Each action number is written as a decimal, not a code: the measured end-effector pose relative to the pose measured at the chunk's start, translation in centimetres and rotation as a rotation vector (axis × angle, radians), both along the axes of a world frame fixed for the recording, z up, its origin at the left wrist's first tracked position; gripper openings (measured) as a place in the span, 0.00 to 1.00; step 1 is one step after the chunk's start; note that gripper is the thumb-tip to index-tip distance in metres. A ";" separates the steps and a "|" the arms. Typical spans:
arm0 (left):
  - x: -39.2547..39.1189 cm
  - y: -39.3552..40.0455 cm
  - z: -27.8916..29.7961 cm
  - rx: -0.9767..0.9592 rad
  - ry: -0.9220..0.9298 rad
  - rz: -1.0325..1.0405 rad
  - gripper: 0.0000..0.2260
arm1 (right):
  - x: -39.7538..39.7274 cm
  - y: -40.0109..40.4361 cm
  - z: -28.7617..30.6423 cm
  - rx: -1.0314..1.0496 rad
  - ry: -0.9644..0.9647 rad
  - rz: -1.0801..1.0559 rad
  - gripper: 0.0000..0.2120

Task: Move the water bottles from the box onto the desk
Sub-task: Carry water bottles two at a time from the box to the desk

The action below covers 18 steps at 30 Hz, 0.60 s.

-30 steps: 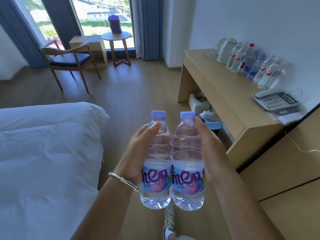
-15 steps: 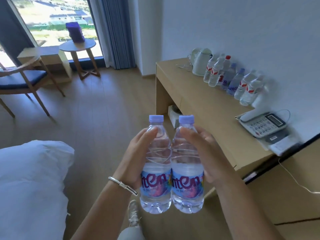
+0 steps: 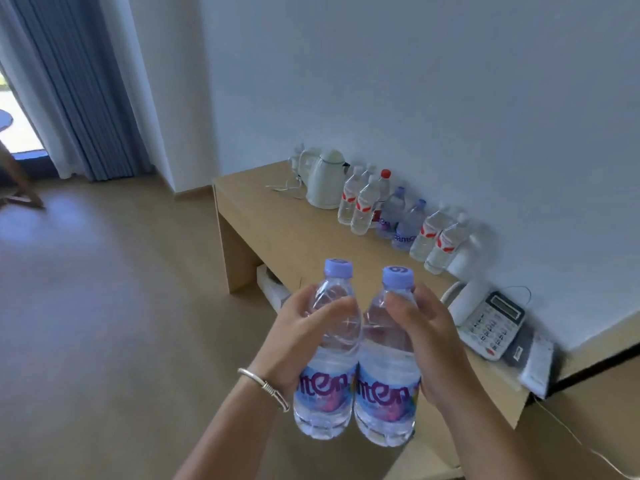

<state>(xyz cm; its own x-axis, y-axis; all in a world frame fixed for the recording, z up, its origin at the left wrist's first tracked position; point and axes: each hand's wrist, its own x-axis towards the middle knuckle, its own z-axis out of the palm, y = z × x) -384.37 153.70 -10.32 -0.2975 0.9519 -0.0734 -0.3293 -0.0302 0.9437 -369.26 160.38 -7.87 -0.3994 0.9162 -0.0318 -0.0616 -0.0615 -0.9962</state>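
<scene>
I carry two clear water bottles with lilac caps and blue-pink labels, upright and side by side. My left hand (image 3: 298, 337) grips the left bottle (image 3: 329, 368) around its upper body. My right hand (image 3: 429, 344) grips the right bottle (image 3: 386, 382) the same way. Both hang in the air just in front of the light wooden desk (image 3: 277, 220). Several more water bottles (image 3: 398, 216) stand in a row along the wall on the desk. The box is not in view.
A white kettle (image 3: 325, 181) stands at the desk's far end with its cord (image 3: 287, 187) beside it. A white telephone (image 3: 488, 320) and a remote (image 3: 536, 365) lie on the near end. Blue curtains (image 3: 86, 98) hang at the left over wooden floor (image 3: 104, 306).
The view has swung right and closer to the desk; the bed, chair and round table have left the frame. Both hands keep their hold on the bottles, now nearer the desk.
</scene>
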 end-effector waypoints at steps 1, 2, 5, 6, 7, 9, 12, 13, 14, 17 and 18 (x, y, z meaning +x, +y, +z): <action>-1.0 1.7 0.0 0.001 0.011 -0.017 0.14 | -0.8 1.3 -0.1 0.011 -0.004 -0.036 0.03; -1.7 3.2 0.0 0.002 0.027 -0.027 0.13 | -1.3 2.3 -0.1 0.025 -0.013 -0.061 0.03; -2.8 8.0 -0.5 0.001 0.045 -0.090 0.09 | -2.1 5.9 -0.7 0.076 -0.099 -0.172 0.12; -3.1 9.5 -0.7 -0.005 0.050 -0.106 0.10 | -2.2 7.1 -1.0 0.092 -0.118 -0.202 0.14; -3.2 10.8 -0.7 -0.012 0.057 -0.117 0.11 | -2.3 8.2 -1.2 0.107 -0.136 -0.224 0.16; -3.5 14.3 -1.2 -0.023 0.093 -0.145 0.14 | -2.4 11.3 -1.8 0.118 -0.159 -0.262 0.18; -3.6 19.8 -2.0 -0.013 0.140 -0.152 0.15 | -2.3 16.3 -3.1 0.148 -0.164 -0.281 0.19; -3.5 21.8 -2.3 -0.011 0.165 -0.156 0.14 | -2.2 18.2 -3.5 0.150 -0.160 -0.284 0.18; -3.4 23.9 -2.7 -0.014 0.203 -0.157 0.13 | -2.1 20.1 -4.0 0.152 -0.161 -0.287 0.17; -3.7 30.5 -4.0 -0.017 0.312 -0.161 0.10 | -1.8 26.0 -5.3 0.147 -0.168 -0.302 0.11; -3.8 32.9 -4.6 -0.013 0.342 -0.170 0.10 | -1.6 28.2 -6.0 0.152 -0.171 -0.304 0.10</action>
